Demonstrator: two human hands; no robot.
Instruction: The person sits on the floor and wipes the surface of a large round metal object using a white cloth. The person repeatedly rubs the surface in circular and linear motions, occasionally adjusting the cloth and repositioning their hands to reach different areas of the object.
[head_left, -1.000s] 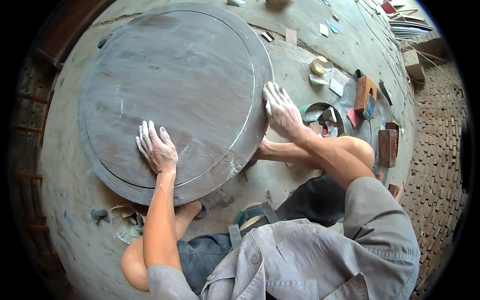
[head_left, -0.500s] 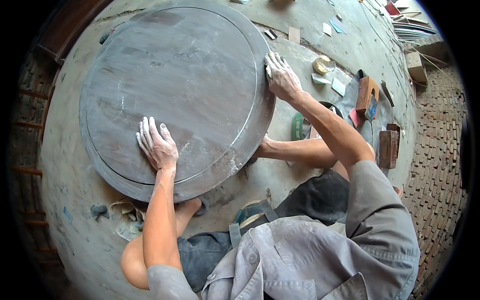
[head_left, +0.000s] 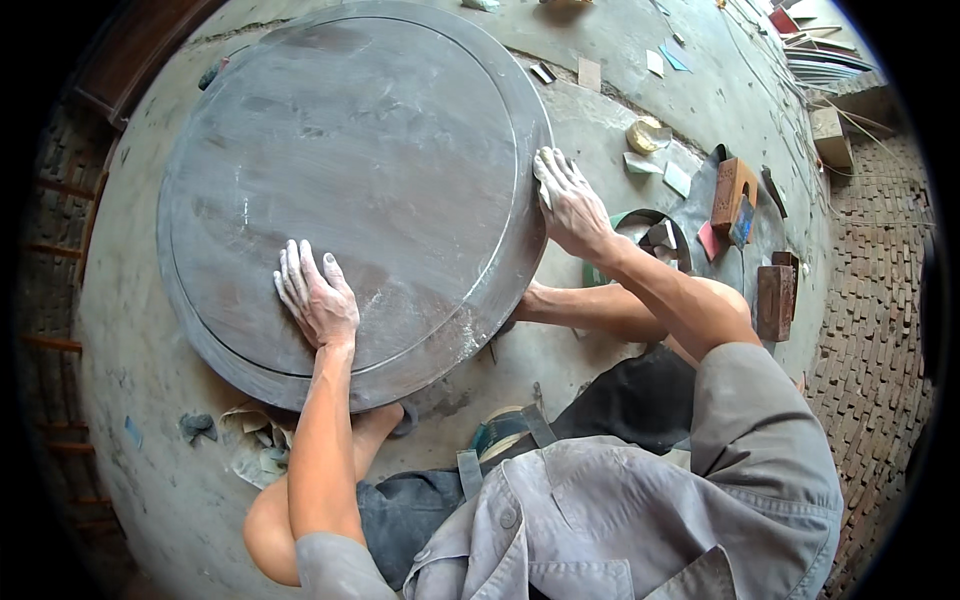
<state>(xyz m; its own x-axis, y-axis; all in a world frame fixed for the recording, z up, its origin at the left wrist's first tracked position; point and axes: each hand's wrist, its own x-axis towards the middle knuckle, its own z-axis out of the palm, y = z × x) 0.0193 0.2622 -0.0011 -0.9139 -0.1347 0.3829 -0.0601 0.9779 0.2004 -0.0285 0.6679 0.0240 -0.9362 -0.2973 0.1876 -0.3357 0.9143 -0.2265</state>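
a single head-worn fisheye view looks steeply down from close above, facing forward over the person's lap. the round grey slab [head_left: 350, 190] fills the upper left; straight edges bend near the dark rim.

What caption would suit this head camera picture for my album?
Seated on a concrete floor, a person presses the left hand flat on a large round grey slab while the right hand holds its rim.

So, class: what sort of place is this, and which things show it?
Probably a rough outdoor workshop yard: a large round grey slab on a bare concrete floor, a brick-paved strip, and scattered sanding scraps.
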